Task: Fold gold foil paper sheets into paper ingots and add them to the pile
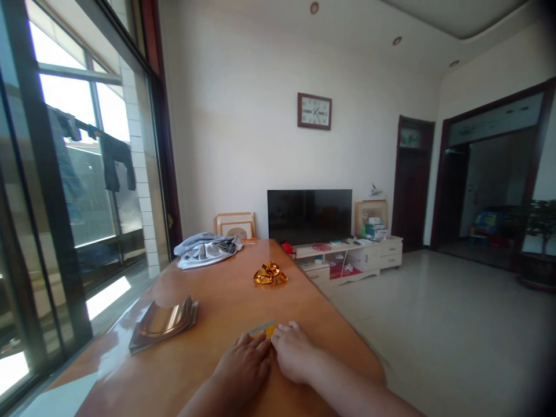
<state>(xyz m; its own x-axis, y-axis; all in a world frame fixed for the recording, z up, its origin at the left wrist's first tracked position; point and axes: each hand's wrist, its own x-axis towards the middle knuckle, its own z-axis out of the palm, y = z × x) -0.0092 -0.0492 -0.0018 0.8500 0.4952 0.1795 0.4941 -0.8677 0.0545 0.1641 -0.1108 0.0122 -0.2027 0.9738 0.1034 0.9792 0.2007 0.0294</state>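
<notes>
A small piece of gold foil paper (270,330) with a silvery-grey edge lies on the table under my fingers; most of it is hidden by my hands. My left hand (248,360) presses it from the left, fingers close together. From the right, my right hand (295,350) grips its near part with bent fingers, and the two hands touch or nearly touch. Farther up the table sits a little heap of shiny folded gold foil (270,274). To the left rests a stack of foil sheets (163,319), curling up at its right end.
The glossy wooden table (217,301) ends in a rounded right edge. A bundle of grey cloth (206,250) lies at its far left. A pale sheet (63,397) is at the near left corner. Beyond stand a television (310,215) and a low white cabinet (369,258).
</notes>
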